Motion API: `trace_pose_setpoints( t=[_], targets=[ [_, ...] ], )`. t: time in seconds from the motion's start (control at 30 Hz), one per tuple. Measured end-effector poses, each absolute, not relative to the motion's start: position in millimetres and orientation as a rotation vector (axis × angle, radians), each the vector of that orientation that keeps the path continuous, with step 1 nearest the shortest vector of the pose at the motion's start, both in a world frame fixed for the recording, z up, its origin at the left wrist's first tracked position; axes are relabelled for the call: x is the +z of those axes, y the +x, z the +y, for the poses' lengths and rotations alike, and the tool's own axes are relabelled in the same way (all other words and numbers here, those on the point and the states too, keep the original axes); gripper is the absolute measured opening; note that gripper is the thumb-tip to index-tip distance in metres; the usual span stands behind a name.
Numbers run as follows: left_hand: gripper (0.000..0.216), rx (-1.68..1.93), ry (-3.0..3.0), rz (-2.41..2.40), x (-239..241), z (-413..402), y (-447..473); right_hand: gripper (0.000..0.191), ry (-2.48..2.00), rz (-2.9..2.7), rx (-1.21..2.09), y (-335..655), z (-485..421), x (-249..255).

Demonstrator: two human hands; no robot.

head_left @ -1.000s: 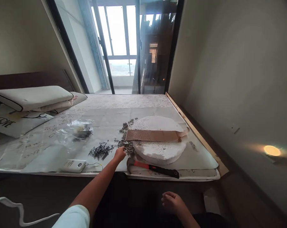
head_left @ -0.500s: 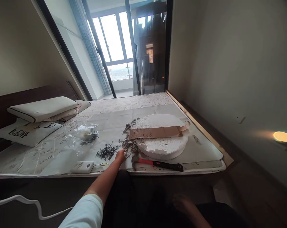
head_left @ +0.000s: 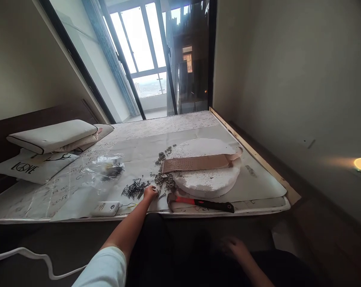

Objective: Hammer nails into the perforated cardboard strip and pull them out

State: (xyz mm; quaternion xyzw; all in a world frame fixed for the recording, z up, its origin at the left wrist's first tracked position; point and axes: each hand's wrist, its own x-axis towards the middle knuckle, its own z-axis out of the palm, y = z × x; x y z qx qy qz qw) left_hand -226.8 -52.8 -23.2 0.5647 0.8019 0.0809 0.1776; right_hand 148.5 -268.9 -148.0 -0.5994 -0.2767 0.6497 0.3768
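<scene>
My left hand (head_left: 150, 193) is low over the bed's near edge, at the right side of a pile of dark nails (head_left: 134, 188). Its fingers are curled together; whatever is in them is too small to make out. Just right of it lie a loose nail (head_left: 162, 195) and a claw hammer (head_left: 202, 203) with a red and black handle. Behind the hammer is a thick white round slab (head_left: 206, 185), crossed by a brown strip dotted with holes (head_left: 195, 164). In the shade below the bed edge, my right hand (head_left: 234, 246) hangs with fingers apart, holding nothing.
Grey crumbs (head_left: 160, 178) are scattered left of the slab. A clear plastic bag (head_left: 107, 167) and a white box-like device (head_left: 107, 208) with thin wires lie further left. Pillows (head_left: 54, 135) are stacked at the far left. A wooden rail (head_left: 249, 155) borders the bed's right side.
My left hand has shifted slightly left, closer to the nail pile. My right hand has risen a little and shows more clearly. The view has tilted slightly.
</scene>
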Motion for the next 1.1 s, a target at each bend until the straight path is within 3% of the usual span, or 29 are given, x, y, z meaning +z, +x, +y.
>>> trace_pose_setpoints(
  t=[0.1, 0.2, 0.3, 0.57, 0.93, 1.1],
  targets=[
    [0.031, 0.291, 1.542, 2.258, -26, -50, -230, 0.019, -1.582, -1.187, 1.206, 157, -253, -112],
    [0.033, 0.344, 1.506, 2.240, -27, -49, -232, 0.024, -1.648, -1.555, 0.687, 163, -227, -75],
    [0.033, 0.395, 1.494, 2.215, -25, -49, -231, 0.033, -1.816, -1.839, 0.421, 162, -199, -52],
    [0.024, 0.576, 1.540, 2.082, -23, -47, -224, 0.033, -1.925, -2.473, 0.235, 148, -164, -34],
    [0.023, 0.867, 1.505, 2.004, -9, -44, -214, 0.034, -1.924, -2.638, 0.274, 122, -158, 5],
    [0.036, 1.101, 1.394, 1.841, 12, -40, -214, 0.031, -1.918, -2.642, 0.331, 113, -157, 13]
  ],
)
